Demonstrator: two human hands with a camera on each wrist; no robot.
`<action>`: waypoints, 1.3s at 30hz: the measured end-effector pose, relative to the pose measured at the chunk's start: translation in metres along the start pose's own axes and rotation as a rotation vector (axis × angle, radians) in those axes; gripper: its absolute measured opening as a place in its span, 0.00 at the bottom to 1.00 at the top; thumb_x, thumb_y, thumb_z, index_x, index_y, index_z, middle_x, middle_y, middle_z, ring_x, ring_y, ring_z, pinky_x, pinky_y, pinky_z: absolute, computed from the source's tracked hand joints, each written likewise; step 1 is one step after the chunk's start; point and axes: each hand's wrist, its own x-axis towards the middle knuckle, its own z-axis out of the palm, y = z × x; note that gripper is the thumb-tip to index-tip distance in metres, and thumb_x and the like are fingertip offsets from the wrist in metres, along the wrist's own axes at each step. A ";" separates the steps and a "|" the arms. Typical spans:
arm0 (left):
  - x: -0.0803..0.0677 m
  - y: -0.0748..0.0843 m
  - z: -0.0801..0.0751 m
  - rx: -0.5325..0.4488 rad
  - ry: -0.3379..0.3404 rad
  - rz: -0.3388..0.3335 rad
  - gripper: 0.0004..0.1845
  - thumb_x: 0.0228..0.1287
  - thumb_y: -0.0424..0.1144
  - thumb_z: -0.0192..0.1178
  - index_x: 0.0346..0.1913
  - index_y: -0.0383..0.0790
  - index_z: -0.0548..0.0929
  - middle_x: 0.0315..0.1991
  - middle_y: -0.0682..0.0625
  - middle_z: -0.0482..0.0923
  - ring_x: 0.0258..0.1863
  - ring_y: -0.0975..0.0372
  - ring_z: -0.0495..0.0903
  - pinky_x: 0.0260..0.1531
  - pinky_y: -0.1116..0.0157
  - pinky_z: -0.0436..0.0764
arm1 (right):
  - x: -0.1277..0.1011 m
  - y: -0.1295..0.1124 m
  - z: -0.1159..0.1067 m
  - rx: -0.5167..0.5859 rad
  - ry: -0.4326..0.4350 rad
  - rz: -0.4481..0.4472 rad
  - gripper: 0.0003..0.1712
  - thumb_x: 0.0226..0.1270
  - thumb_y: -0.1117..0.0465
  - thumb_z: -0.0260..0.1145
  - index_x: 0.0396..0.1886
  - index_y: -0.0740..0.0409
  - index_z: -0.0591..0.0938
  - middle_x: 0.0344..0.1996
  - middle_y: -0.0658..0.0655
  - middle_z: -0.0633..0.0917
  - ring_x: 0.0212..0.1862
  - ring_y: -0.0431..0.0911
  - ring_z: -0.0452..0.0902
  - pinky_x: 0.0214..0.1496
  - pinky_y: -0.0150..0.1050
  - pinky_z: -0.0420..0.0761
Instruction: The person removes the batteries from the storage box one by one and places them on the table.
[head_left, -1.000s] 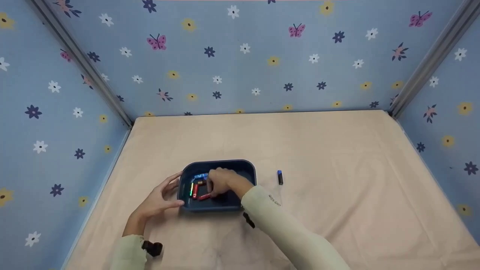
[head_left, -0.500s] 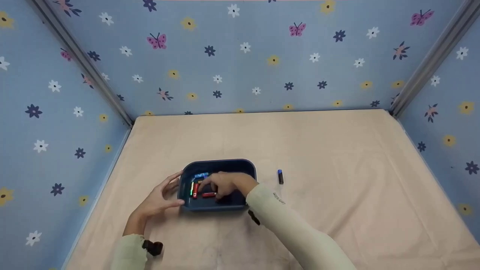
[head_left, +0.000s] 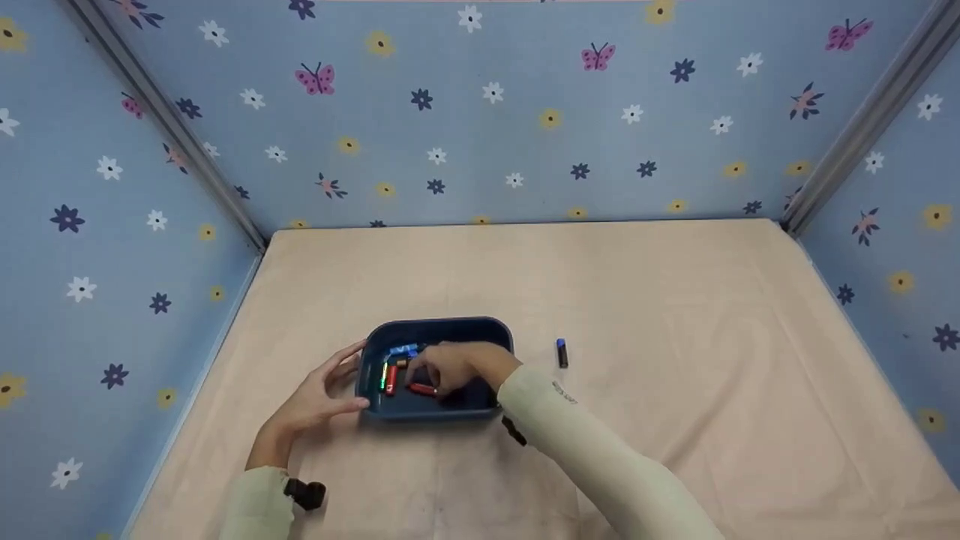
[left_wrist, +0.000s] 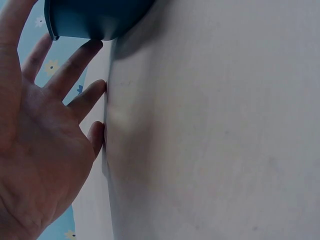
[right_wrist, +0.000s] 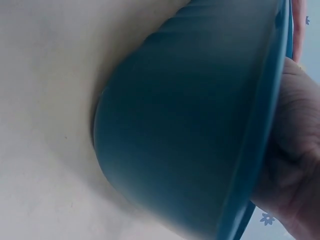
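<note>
In the head view a dark blue plastic bin (head_left: 435,416) stands on the cloth-covered table. My left hand (head_left: 311,405) rests against its left end, thumb at the front corner, fingers spread; the left wrist view shows them mostly straight. My right hand (head_left: 454,367) reaches down inside the bin, fingers bent, with thumb and index finger at the two ends of a tilted red battery (head_left: 423,390). To its left lie another red battery (head_left: 391,380), a green one (head_left: 383,376) and blue ones (head_left: 403,350). The bin wall (right_wrist: 175,115) hides the right fingertips in the right wrist view.
A black battery with a blue end (head_left: 562,353) lies on the cloth (head_left: 675,322) to the right of the bin. Flower-patterned walls (head_left: 480,112) with grey corner posts stand at the back and both sides.
My right hand has shifted a little to the right inside the bin. The red battery beneath it has moved slightly right and changed its angle. My left hand stays at the bin.
</note>
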 end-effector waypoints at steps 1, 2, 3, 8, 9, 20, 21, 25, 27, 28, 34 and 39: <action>0.000 0.000 0.000 -0.001 -0.005 0.002 0.53 0.68 0.33 0.79 0.91 0.48 0.61 0.88 0.31 0.65 0.88 0.31 0.63 0.87 0.23 0.47 | 0.000 0.000 0.000 0.002 -0.004 0.000 0.33 0.79 0.66 0.73 0.79 0.38 0.82 0.45 0.54 0.90 0.42 0.41 0.82 0.45 0.35 0.83; 0.000 0.000 -0.001 -0.001 -0.007 0.003 0.53 0.69 0.33 0.79 0.91 0.48 0.61 0.88 0.31 0.64 0.88 0.31 0.63 0.87 0.23 0.47 | 0.000 0.000 0.000 -0.001 -0.006 0.001 0.33 0.80 0.65 0.73 0.79 0.37 0.82 0.45 0.54 0.90 0.42 0.40 0.82 0.46 0.35 0.83; 0.000 0.000 -0.001 0.001 -0.009 0.005 0.53 0.69 0.33 0.78 0.91 0.48 0.61 0.88 0.31 0.64 0.88 0.31 0.63 0.87 0.23 0.48 | 0.001 0.000 0.001 -0.005 -0.008 0.003 0.33 0.80 0.65 0.73 0.79 0.37 0.82 0.46 0.53 0.89 0.43 0.40 0.82 0.47 0.35 0.84; 0.000 0.001 -0.002 0.014 -0.008 0.007 0.53 0.70 0.33 0.78 0.92 0.49 0.60 0.89 0.32 0.64 0.89 0.32 0.62 0.87 0.24 0.49 | 0.001 0.001 0.000 -0.011 0.003 -0.020 0.32 0.80 0.67 0.72 0.77 0.40 0.84 0.45 0.54 0.91 0.41 0.39 0.82 0.46 0.33 0.84; 0.000 0.001 -0.002 0.015 -0.006 0.004 0.53 0.70 0.33 0.78 0.92 0.50 0.60 0.89 0.33 0.64 0.89 0.32 0.62 0.87 0.25 0.49 | 0.001 0.001 0.001 -0.012 0.008 -0.027 0.32 0.80 0.68 0.71 0.77 0.41 0.84 0.45 0.54 0.91 0.40 0.39 0.82 0.44 0.32 0.83; 0.000 -0.001 0.001 0.018 0.009 -0.012 0.54 0.69 0.35 0.78 0.92 0.52 0.60 0.89 0.34 0.64 0.89 0.33 0.62 0.87 0.25 0.49 | -0.004 -0.003 -0.008 -0.036 0.016 -0.034 0.32 0.77 0.67 0.74 0.75 0.40 0.86 0.43 0.51 0.90 0.43 0.40 0.80 0.45 0.31 0.81; 0.000 -0.001 0.001 0.015 0.004 -0.012 0.54 0.69 0.35 0.78 0.92 0.51 0.60 0.89 0.34 0.63 0.89 0.33 0.62 0.87 0.25 0.50 | -0.005 -0.003 -0.011 -0.040 0.016 -0.039 0.32 0.77 0.67 0.74 0.76 0.41 0.85 0.44 0.51 0.90 0.44 0.40 0.80 0.47 0.32 0.81; 0.000 0.000 0.002 -0.005 -0.002 -0.029 0.54 0.69 0.37 0.79 0.92 0.51 0.60 0.90 0.34 0.61 0.90 0.33 0.61 0.88 0.29 0.54 | -0.012 -0.006 -0.024 -0.047 0.035 -0.064 0.33 0.77 0.68 0.75 0.78 0.45 0.84 0.48 0.55 0.91 0.45 0.42 0.82 0.52 0.37 0.84; -0.001 0.000 0.002 -0.004 -0.003 -0.033 0.54 0.69 0.38 0.80 0.92 0.50 0.59 0.90 0.33 0.61 0.89 0.33 0.62 0.88 0.29 0.55 | -0.014 -0.006 -0.029 -0.037 0.042 -0.074 0.33 0.77 0.70 0.74 0.78 0.47 0.83 0.49 0.57 0.91 0.45 0.43 0.82 0.53 0.39 0.85; -0.001 0.001 0.002 -0.005 0.001 -0.040 0.54 0.69 0.38 0.80 0.92 0.51 0.60 0.90 0.34 0.61 0.89 0.33 0.62 0.88 0.29 0.54 | -0.015 -0.006 -0.030 -0.035 0.044 -0.075 0.33 0.77 0.70 0.74 0.79 0.48 0.83 0.50 0.58 0.91 0.45 0.43 0.82 0.54 0.40 0.86; -0.001 0.000 0.002 0.010 0.014 -0.055 0.54 0.68 0.40 0.80 0.92 0.52 0.60 0.90 0.35 0.62 0.90 0.34 0.62 0.88 0.27 0.51 | -0.018 -0.002 -0.032 -0.027 0.063 -0.081 0.32 0.77 0.67 0.75 0.78 0.51 0.83 0.52 0.60 0.92 0.45 0.42 0.82 0.53 0.40 0.84; 0.000 -0.002 0.002 0.016 0.021 -0.062 0.54 0.67 0.42 0.81 0.91 0.56 0.61 0.90 0.36 0.62 0.90 0.34 0.61 0.87 0.25 0.47 | -0.024 0.005 -0.029 0.005 0.114 -0.097 0.32 0.76 0.65 0.76 0.77 0.57 0.83 0.50 0.64 0.93 0.45 0.43 0.81 0.53 0.40 0.82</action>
